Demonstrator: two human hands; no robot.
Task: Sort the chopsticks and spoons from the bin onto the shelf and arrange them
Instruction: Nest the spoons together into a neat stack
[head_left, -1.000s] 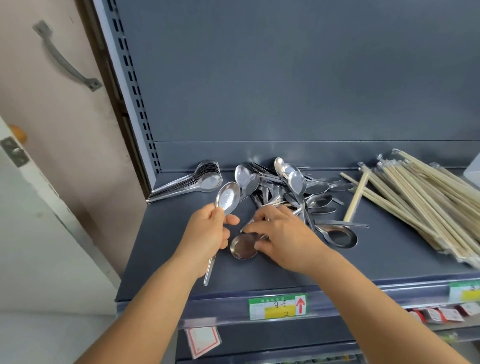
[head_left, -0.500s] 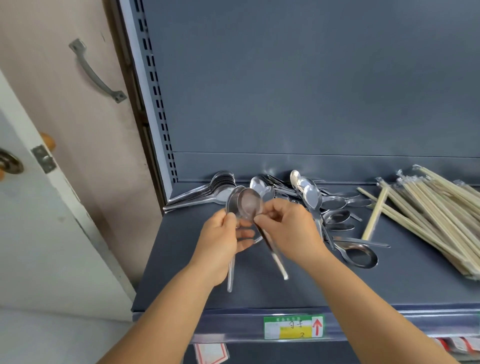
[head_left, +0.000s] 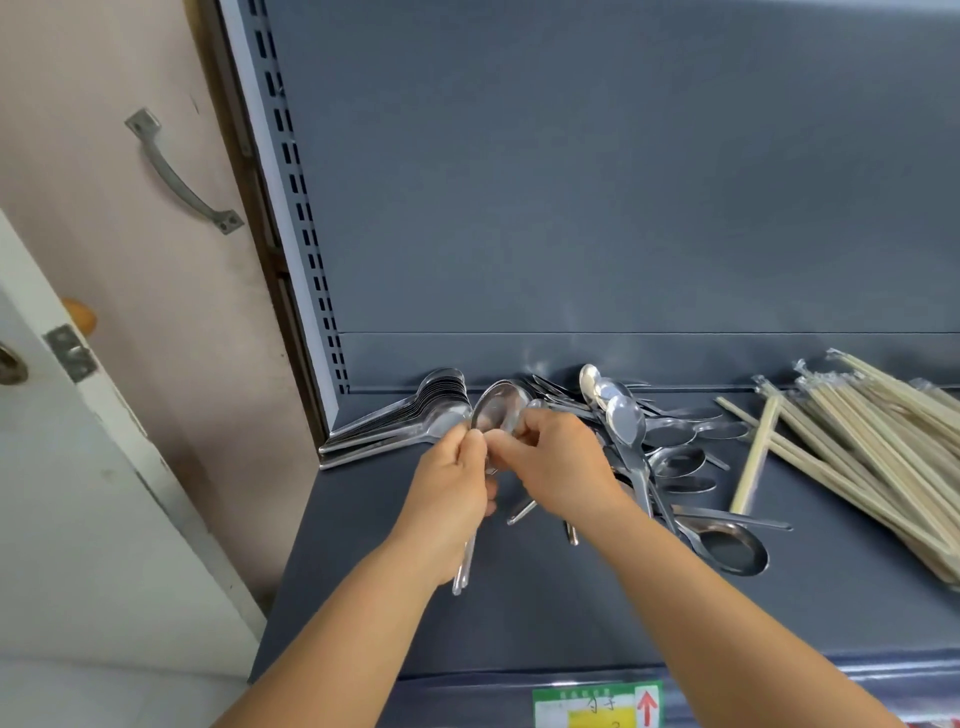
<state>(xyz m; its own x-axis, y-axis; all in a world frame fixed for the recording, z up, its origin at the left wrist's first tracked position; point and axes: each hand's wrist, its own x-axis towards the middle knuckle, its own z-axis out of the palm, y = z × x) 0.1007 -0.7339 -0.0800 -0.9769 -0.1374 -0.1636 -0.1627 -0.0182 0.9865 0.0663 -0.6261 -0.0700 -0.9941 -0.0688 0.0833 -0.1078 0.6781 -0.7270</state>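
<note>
Spoons (head_left: 501, 410) are held bowls up over the shelf (head_left: 571, 613), handles running down toward the person; the left hand (head_left: 452, 488) grips the handles, the right hand (head_left: 558, 465) pinches by the bowls, probably nesting one. The neat stack (head_left: 415, 415) lies just left, nearer the left hand; chopsticks (head_left: 872, 447) lie well right.

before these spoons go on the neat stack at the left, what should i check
1. Left hand grips the held spoons: ok.
2. Right hand also pinches them: ok.
3. Held bowls nested flush: cannot tell.
4. Neat stack lying aligned by the shelf's left edge: ok.
5. Loose spoon pile sorted: not ok, a jumble.
6. Chopsticks apart from spoons: ok.
</note>
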